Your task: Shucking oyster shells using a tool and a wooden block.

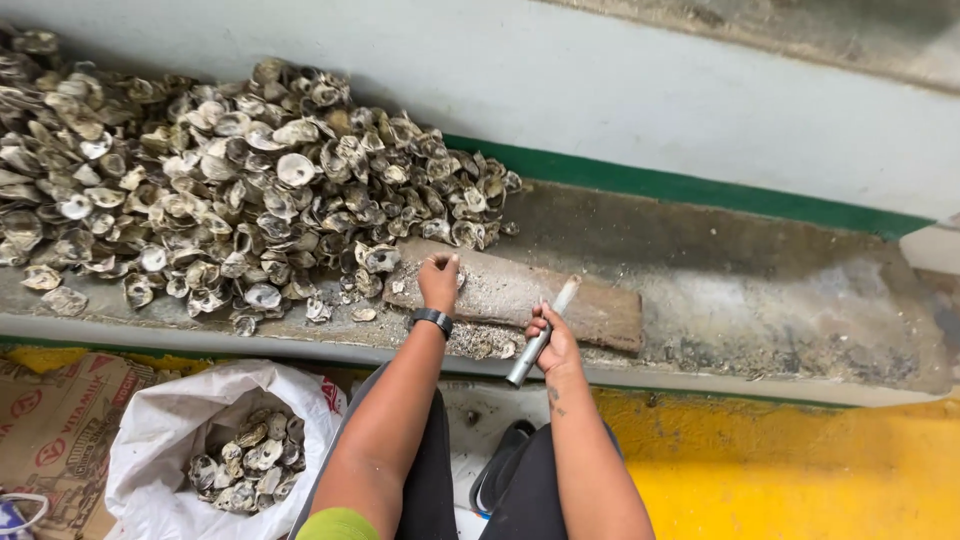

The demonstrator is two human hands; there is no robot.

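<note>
My left hand [439, 279] is closed with its knuckles on a flat wooden board [590, 308] that lies on a concrete ledge; whether it holds a shell I cannot tell. A black watch sits on that wrist. My right hand [556, 339] grips a metal-handled knife [541, 335], its pale blade pointing up over the board. A big heap of oyster shells [230, 180] covers the ledge to the left, its nearest shells touching the board's left end beside my left hand.
A white sack [160, 430] with several shells in it stands on the floor at lower left, beside a flattened cardboard box [55, 430]. The ledge [780, 300] runs right along a pale wall with a green stripe. Below lies a yellow floor [800, 480] and a sandal [500, 475].
</note>
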